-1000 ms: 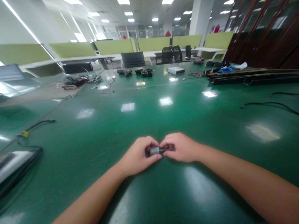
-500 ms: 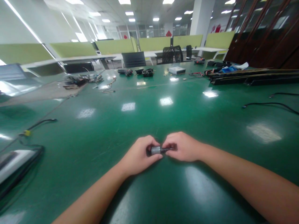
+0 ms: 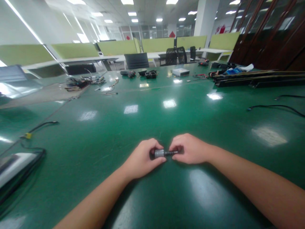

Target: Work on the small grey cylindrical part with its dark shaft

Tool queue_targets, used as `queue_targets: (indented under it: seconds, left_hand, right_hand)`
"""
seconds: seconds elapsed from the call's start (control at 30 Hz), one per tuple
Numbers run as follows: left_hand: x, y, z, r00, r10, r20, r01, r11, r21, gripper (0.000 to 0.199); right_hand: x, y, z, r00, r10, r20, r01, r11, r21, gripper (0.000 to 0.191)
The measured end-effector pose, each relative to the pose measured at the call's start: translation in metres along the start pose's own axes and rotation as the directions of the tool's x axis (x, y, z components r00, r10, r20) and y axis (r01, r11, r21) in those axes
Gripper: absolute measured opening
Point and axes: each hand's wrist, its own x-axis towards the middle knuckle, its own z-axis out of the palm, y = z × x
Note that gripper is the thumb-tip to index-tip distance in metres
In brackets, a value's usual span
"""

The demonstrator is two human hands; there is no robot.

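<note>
Near the middle of the green table (image 3: 152,124), my left hand (image 3: 143,158) is closed round a small black and grey cylindrical object (image 3: 159,153). A thin dark shaft (image 3: 169,153) sticks out of the cylinder's right end, lying level just above the tabletop. The fingers of my right hand (image 3: 190,149) are curled at the shaft's far end, with thumb and forefinger around its tip. Part of the cylinder is hidden in my left palm, and the exact contact at the right fingertips is too small to tell.
A pale device (image 3: 17,167) with black cables lies at the left edge. Tangled parts (image 3: 81,82), a grey box (image 3: 180,72) and black electronics (image 3: 151,74) lie along the back. Long black rails (image 3: 262,79) lie at back right; a cable (image 3: 274,106) is below them.
My right hand has moved slightly to the right, away from my left hand, and more of the dark shaft shows between them. My left hand and the cylinder have stayed almost still.
</note>
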Motion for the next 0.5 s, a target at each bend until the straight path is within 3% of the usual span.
queue_targets:
  seconds: [0.27,0.5]
  left_hand:
    - [0.000,0.001,0.000,1.000,-0.014,0.007,0.014,1.000,0.003,0.022]
    - [-0.007,-0.003,-0.002,1.000,-0.010,0.014,0.011,1.000,-0.007,0.024]
  right_hand:
    - [-0.002,0.005,-0.006,0.997,0.057,0.052,-0.059,0.998,0.030,0.010]
    - [-0.010,0.019,-0.026,0.963,0.219,0.158,-0.230,0.972,0.055,0.012]
